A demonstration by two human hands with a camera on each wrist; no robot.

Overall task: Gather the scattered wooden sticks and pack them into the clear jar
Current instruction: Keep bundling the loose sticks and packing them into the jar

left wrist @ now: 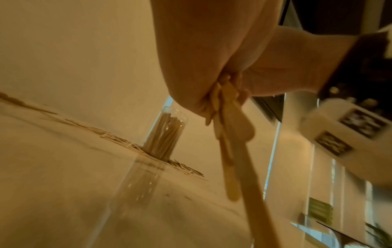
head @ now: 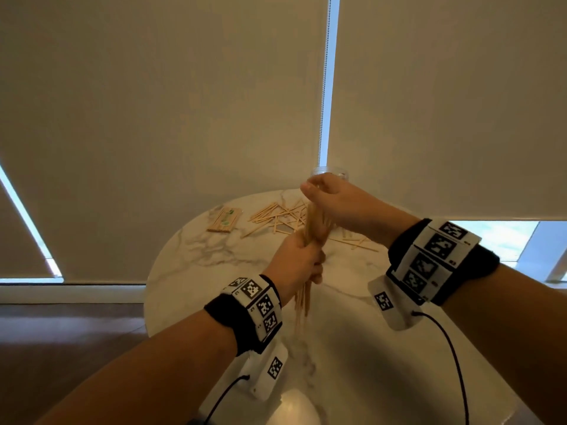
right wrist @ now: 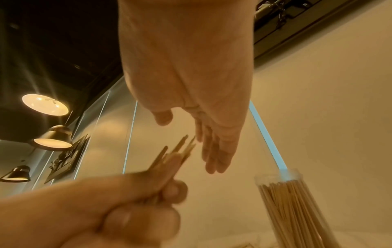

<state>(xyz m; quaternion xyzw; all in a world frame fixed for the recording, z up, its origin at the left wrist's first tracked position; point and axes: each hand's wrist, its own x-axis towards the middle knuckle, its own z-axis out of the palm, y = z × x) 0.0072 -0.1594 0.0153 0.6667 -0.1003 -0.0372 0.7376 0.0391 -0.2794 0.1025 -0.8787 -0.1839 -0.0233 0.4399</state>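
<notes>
Worktop: a round slab (head: pixel 214 265) of pale, glossy marble-look stone with grey-brown veins, standing on a dark wooden floor (head: pixel 70 326).
Room: beige roller blinds (head: pixel 168 102) hang behind the worktop, with slits of daylight between them; the right wrist view shows pendant lamps (right wrist: pixel 45 104) on a dark ceiling.
Left hand: the left hand (head: pixel 296 260) is fisted round a bundle of sticks (head: pixel 313 231), thin flat pale wood with rounded ends, which sticks out above and below the fist.
Right hand: the right hand (head: pixel 337 200) is above the left, palm down, fingers straight and together over the bundle's upper tips; whether they touch the tips cannot be told.
Loose sticks: loose sticks (head: pixel 276 217) lie criss-crossed on the worktop beyond the left hand and under the right.
Clear jar: a clear jar (right wrist: pixel 297 209), a tall transparent cylinder, stands upright beyond the right hand, already filled with upright sticks.
Packet: a flat packet of sticks (head: pixel 225 220) lies beyond and to the left of the left hand.
Wrists: black bands carry white blocks with black-and-white square markers.
</notes>
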